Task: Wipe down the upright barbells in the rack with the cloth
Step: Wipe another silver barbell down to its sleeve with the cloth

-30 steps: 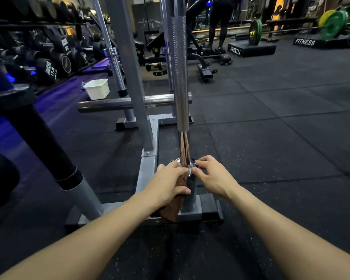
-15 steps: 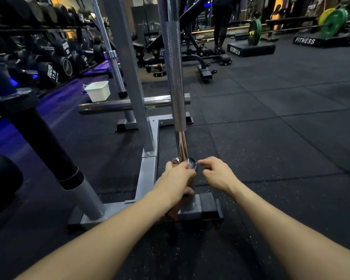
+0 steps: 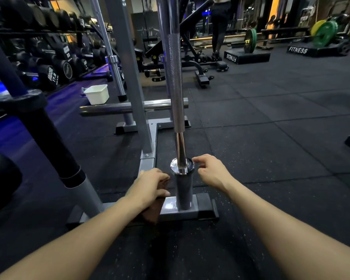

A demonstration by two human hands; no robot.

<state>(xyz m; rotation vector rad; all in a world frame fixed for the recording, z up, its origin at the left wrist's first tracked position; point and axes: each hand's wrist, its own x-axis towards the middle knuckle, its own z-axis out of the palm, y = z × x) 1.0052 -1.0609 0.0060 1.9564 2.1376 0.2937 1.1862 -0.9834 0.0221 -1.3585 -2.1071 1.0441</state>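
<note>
The upright barbell (image 3: pixel 177 102) stands in the rack's (image 3: pixel 188 209) base socket between 2 hands. The left hand (image 3: pixel 150 185) grips the brown cloth (image 3: pixel 153 212) just beside the sleeve; the right hand (image 3: pixel 211 171), fingers loosely curled, holds nothing beside the collar.

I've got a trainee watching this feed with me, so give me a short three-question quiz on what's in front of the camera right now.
1. True or false: the right hand grips the barbell.
2. Which hand holds the brown cloth? A) left B) right C) neither
3. Fill in: the white tub sits on the ____.

Key
1. False: its fingers hover beside the chrome collar, apart from it.
2. A: the left hand holds it beside the sleeve.
3. Floor, behind the rack, to the left.
</note>
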